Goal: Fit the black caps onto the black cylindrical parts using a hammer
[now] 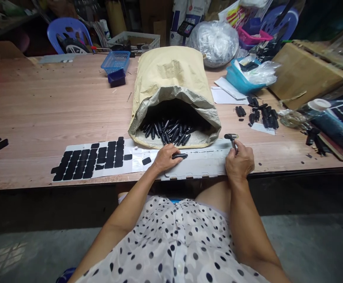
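Observation:
My left hand [166,159] is closed on a black pen-shaped plastic part [180,156], which lies sideways over a white cardboard strip [201,167] at the table's front edge. In my right hand [240,160] is a small hammer [231,137], gripped by its handle with the head raised above the strip. Just beyond both hands, an open paper sack [171,70] lies with its mouth toward me. Many similar black parts [171,131] are heaped inside the mouth. Left of my left hand, a loose black sticker [146,161] rests near a sheet of black rounded stickers [81,161].
A blue basket [116,61] and a dark blue tray [116,78] stand left of the sack. To the right are small black pieces [268,116], a turquoise basin [244,78], a cardboard box [310,74] and a large jar [336,125]. A stuffed clear plastic bag [214,43] sits behind.

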Demonstrator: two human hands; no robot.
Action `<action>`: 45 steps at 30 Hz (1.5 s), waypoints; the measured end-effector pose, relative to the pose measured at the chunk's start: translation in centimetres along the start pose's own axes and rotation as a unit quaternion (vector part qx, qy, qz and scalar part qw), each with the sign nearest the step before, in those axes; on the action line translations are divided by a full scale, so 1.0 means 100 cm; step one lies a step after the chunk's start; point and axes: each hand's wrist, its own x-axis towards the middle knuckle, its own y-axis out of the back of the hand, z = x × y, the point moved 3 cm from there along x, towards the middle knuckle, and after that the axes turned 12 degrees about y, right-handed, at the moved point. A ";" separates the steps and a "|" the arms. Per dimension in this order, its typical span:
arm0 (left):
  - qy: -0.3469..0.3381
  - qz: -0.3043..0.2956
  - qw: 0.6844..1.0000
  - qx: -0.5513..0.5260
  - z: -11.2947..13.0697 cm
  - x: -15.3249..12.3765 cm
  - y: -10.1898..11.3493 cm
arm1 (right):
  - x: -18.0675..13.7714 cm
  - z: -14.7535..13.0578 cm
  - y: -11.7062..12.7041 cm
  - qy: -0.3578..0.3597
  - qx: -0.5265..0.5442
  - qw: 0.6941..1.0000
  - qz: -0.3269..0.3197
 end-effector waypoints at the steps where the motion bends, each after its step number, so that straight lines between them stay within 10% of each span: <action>1: -0.006 -0.001 1.000 0.004 -0.001 0.001 0.001 | 0.002 0.004 -0.006 -0.008 -0.018 1.000 -0.012; 14: -0.176 -0.050 0.975 0.126 0.021 -0.077 -0.014 | -0.002 -0.003 -0.018 0.032 -0.047 0.997 -0.058; 30: -0.152 -0.049 0.971 0.180 0.026 -0.094 -0.029 | -0.003 -0.002 -0.019 0.023 0.000 0.998 -0.059; 39: 0.123 0.174 0.977 0.014 0.006 -0.016 0.035 | -0.002 -0.006 -0.019 0.027 -0.013 0.998 -0.056; 45: 0.276 0.191 0.938 0.091 -0.021 0.037 0.052 | -0.002 -0.007 -0.020 0.035 -0.016 0.998 -0.053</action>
